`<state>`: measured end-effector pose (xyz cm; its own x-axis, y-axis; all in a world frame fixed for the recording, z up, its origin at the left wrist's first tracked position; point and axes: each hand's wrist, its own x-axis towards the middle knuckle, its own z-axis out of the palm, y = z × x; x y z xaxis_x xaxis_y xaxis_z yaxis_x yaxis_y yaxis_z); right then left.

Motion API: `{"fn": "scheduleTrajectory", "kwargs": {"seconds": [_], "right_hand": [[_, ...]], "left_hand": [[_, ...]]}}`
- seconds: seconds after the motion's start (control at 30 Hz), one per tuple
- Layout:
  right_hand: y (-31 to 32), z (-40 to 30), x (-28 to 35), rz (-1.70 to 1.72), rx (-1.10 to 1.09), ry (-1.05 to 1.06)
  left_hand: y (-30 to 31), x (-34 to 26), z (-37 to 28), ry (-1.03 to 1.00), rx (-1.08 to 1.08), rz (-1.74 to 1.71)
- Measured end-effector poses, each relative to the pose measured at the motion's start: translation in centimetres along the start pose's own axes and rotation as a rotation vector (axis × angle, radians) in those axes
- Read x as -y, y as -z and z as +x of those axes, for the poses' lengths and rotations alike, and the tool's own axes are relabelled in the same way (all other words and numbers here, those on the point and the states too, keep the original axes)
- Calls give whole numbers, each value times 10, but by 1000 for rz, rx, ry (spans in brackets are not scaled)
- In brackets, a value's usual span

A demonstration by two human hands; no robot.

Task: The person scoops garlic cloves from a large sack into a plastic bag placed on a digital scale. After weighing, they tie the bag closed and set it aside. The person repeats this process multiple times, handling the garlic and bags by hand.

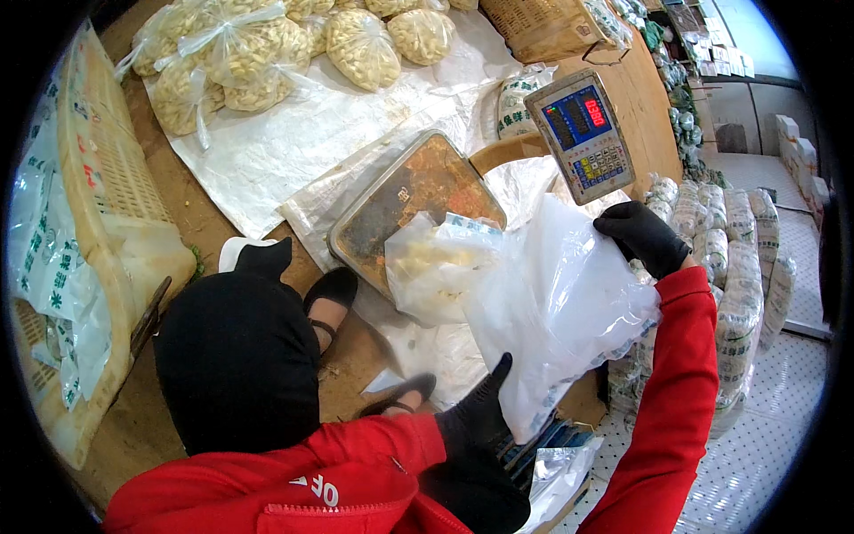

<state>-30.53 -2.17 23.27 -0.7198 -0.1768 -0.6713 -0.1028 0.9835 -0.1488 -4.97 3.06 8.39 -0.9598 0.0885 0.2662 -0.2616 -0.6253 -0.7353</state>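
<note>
My right hand (pixel 644 239), in a black glove, pinches the upper edge of a white translucent plastic bag (pixel 560 294). The bag hangs loosely spread between my hands. My left hand (pixel 472 415), also gloved in black, is at the bag's lower edge with its thumb raised; its fingers are partly hidden. Beyond the bag, a clear plastic bag of pale peeled garlic cloves (pixel 440 267) rests on the rusty platform of a scale (pixel 413 200), partly covered by the white bag. The scale's lit display and keypad (pixel 580 137) stand tilted at its right.
Tied bags of peeled garlic (pixel 253 60) lie on a white sheet (pixel 220 173). A yellowed plastic crate (pixel 127 200) holding printed bags stands left; another crate (pixel 534 33) is at the back. Stacked packed bags (pixel 734 287) stand right. My knee (pixel 237 360) is beside the scale.
</note>
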Motion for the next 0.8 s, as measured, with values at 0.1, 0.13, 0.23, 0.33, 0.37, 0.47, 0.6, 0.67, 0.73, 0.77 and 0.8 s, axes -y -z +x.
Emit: {"fn": "scheduleTrajectory", "kwargs": {"seconds": [0.1, 0.13, 0.23, 0.33, 0.37, 0.47, 0.6, 0.67, 0.73, 0.77, 0.8], "right_hand": [[5, -1, 4, -31, -17, -10], [5, 0, 0, -6, -23, -12], [5, 6, -10, 32, -41, 2], [9, 7, -5, 46, -16, 10], [7, 6, -8, 36, -23, 1], [7, 8, -15, 52, -15, -11], [6, 5, -9, 24, -28, -17], [11, 11, -18, -53, 23, -13], [12, 11, -23, 22, -21, -1], [13, 10, -25, 61, -45, 6], [15, 9, -28, 40, -58, 24]], "left_hand": [[42, -5, 9, 65, -73, -132], [17, -1, 8, 68, -359, -30], [-7, 12, 6, -53, -532, 250], [-27, 8, 7, -42, -339, 163], [-35, 8, 5, -8, -464, 141], [-88, 8, 6, 75, -721, 59], [-73, 10, -2, 144, -590, 25], [-78, 11, -6, 166, -577, 39], [-80, 10, -4, 173, -568, 50], [-82, 11, -3, 172, -562, 53], [-83, 13, -3, 178, -552, 52]]}}
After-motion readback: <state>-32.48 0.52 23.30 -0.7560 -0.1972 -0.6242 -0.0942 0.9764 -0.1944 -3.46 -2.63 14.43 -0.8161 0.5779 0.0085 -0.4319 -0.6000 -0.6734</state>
